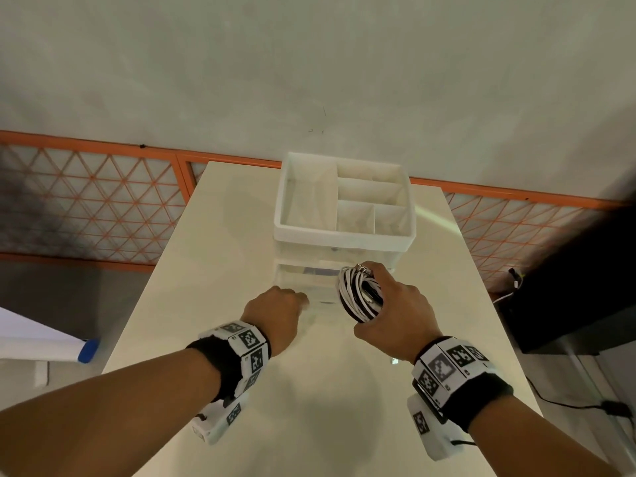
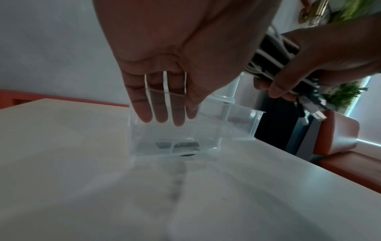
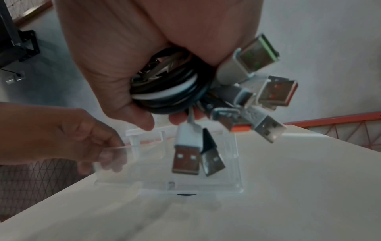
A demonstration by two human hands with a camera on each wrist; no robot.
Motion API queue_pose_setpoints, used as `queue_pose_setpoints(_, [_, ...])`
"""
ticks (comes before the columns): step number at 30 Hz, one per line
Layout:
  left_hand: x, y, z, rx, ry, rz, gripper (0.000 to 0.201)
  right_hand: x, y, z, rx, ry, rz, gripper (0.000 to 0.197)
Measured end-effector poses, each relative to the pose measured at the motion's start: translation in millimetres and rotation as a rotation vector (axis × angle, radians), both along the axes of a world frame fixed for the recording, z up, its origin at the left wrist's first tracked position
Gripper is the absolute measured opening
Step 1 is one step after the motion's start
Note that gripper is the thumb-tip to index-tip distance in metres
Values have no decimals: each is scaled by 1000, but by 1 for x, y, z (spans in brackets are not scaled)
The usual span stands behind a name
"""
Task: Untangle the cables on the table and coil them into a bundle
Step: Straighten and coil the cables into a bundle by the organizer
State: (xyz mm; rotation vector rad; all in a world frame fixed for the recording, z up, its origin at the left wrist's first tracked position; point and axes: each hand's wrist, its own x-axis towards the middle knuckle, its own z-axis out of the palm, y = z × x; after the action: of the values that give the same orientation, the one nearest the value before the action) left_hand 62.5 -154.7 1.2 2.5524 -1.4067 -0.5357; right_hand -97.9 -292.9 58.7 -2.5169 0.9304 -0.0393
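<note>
White table (image 1: 213,270) bears organizer (image 1: 344,232), seemingly alone.

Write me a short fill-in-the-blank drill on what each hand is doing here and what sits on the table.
1. The coiled cable bundle is gripped in the person's ____ hand.
2. The left hand holds the front of a clear plastic ____, pulled out from the organizer.
3. The plugs dangling from the bundle are ____ connectors.
4. The organizer's open top tray has five ____.

Missing words: right; drawer; USB; compartments
</note>
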Motion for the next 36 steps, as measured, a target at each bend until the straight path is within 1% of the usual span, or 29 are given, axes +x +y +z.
queue_pose_setpoints(3, [-12, 10, -2, 30, -8, -48, 44, 1, -4, 3, -7, 27, 14, 88])
queue_pose_setpoints(5, [-19, 21, -7, -45, -14, -51, 45, 3, -7, 5, -6, 51, 29, 88])
queue_pose_setpoints(7, [-18, 31, -10, -153, -53, -66, 42, 7, -9, 8, 1, 77, 55, 88])
queue_pose_setpoints(10, [-9, 40, -12, -293, -108, -124, 29, 16, -10, 12, 9, 155, 122, 91])
queue_pose_setpoints(12, [-7, 42, -6, -327, -17, -125, 22, 25, -9, 14, 4, 221, 181, 93])
queue_pose_setpoints(14, [-7, 42, -1, -306, 65, -127, 21, 36, -7, 14, -22, 274, 236, 94])
queue_pose_setpoints(17, [-5, 40, 3, -350, 84, -96, 17, 50, -4, 10, -72, 344, 300, 92])
queue_pose_setpoints(19, [-2, 37, 7, -442, 52, -37, 11, 58, -4, 5, -116, 394, 341, 92])
queue_pose_setpoints(20, [0, 34, 10, -498, 34, -1, 11, 62, -5, 2, -134, 422, 360, 93])
queue_pose_setpoints(22, [3, 28, 16, -567, 9, 28, 31, 71, -7, -4, -165, 486, 390, 99])
queue_pose_setpoints(24, [5, 21, 20, -544, 43, -34, 50, 81, -10, -8, -193, 537, 418, 99])
queue_pose_setpoints(25, [5, 18, 21, -508, 69, -77, 53, 86, -10, -9, -204, 553, 433, 95])
queue_pose_setpoints(27, [3, 12, 20, -426, 124, -125, 53, 92, -9, -13, -207, 563, 456, 80])
queue_pose_setpoints(28, [2, 9, 20, -389, 147, -120, 52, 93, -9, -17, -196, 553, 455, 75])
queue_pose_setpoints(29, [1, 7, 19, -361, 159, -105, 51, 94, -9, -21, -173, 530, 448, 76])
queue_pose_setpoints(31, [1, 3, 18, -329, 150, -89, 48, 92, -11, -31, -101, 472, 437, 85])
queue_pose_setpoints(34, [0, -2, 12, -227, 100, -84, 42, 87, -16, -32, 19, 396, 433, 106])
queue_pose_setpoints(35, [0, -4, 11, -180, 82, -77, 40, 84, -17, -29, 53, 381, 429, 108])
queue_pose_setpoints(36, [-1, -6, 9, -138, 64, -72, 40, 81, -17, -23, 71, 364, 430, 105])
